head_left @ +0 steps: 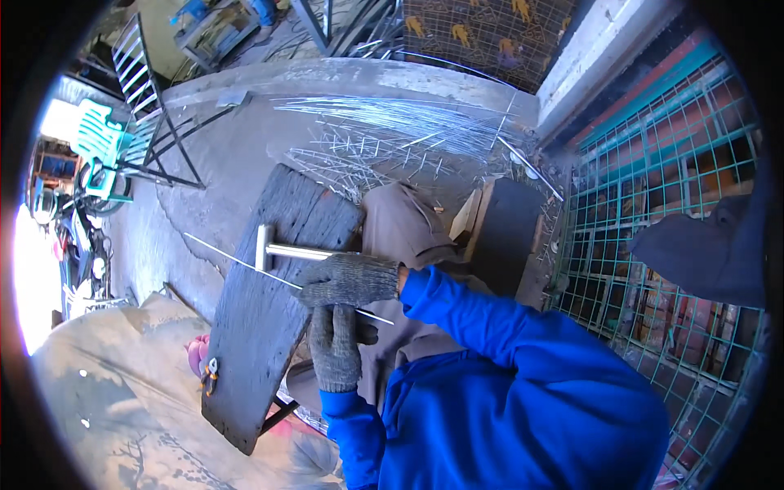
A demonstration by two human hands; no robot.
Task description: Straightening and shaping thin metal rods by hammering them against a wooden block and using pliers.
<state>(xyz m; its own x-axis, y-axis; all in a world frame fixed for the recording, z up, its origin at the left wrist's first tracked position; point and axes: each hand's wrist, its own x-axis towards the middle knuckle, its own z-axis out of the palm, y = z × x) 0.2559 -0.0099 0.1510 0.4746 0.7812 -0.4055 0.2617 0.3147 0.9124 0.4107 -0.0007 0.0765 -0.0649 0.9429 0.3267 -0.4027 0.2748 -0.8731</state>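
My right hand (349, 280), in a grey knit glove, is closed round the silver handle of a hammer (263, 247). The hammer's head rests on or just above a dark wooden board (261, 327). Just below it, my gloved left hand (336, 351) meets the right hand, its fingertips partly hidden there. A thin, straight metal rod (237, 260) runs slantwise across the board, passes under the right hand and comes out beside the left thumb. The left fingers appear closed on this rod. Pliers (211, 378) with orange and black handles lie at the board's lower left edge.
Many thin metal rods (408, 122) lie heaped on the floor ahead. A green wire grid (670, 204) stands along the right. At left are a green plastic chair (98, 135) and a metal frame (159, 135). A pale cloth (122, 384) covers the lower left.
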